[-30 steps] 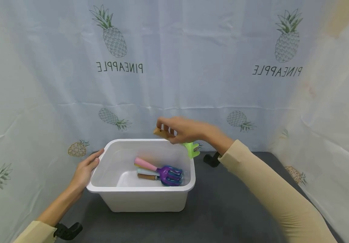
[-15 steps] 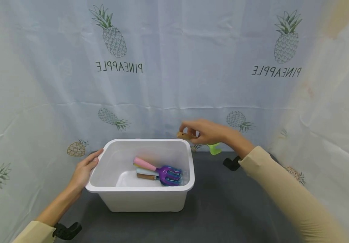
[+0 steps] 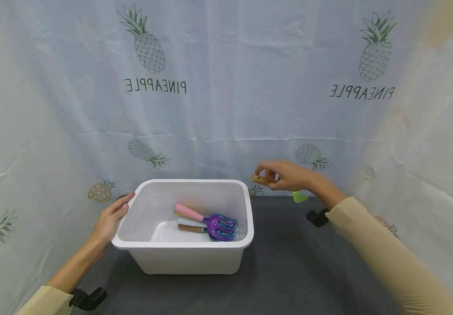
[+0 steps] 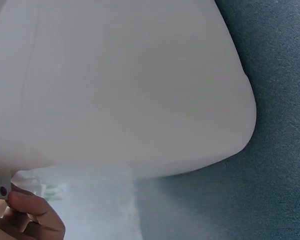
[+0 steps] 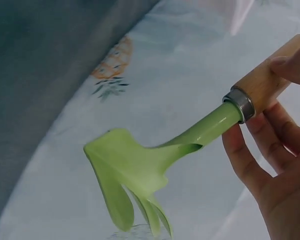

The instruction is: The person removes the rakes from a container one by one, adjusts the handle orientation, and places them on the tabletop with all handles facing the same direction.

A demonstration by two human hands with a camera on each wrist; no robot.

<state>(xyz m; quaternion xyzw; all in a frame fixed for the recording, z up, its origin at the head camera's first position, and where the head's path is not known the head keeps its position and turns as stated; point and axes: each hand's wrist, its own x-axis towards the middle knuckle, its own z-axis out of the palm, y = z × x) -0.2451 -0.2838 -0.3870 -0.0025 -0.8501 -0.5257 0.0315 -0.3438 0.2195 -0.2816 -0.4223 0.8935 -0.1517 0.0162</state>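
Clearly aloft, a green hand rake [image 5: 135,157] is held near the tub's far right corner, its tined head partly hidden behind the wrist in the head view. The right hand [image 3: 289,175] grips its wooden handle [image 5: 262,82] between thumb and fingers, just behind a metal collar. Beside it, the left hand [image 3: 108,221] holds the left end of a white tub [image 3: 187,262] by the rim. Inside, toward the right end, tools lie heaped: a purple fork head [image 3: 219,226] on top, with a pink handle [image 3: 188,211], a pale blue handle [image 3: 191,222] and a brown handle [image 3: 192,229] pointing left. Under the tub is a dark tabletop [image 3: 285,258]; behind hangs a pale curtain [image 3: 230,109] printed with pineapples.
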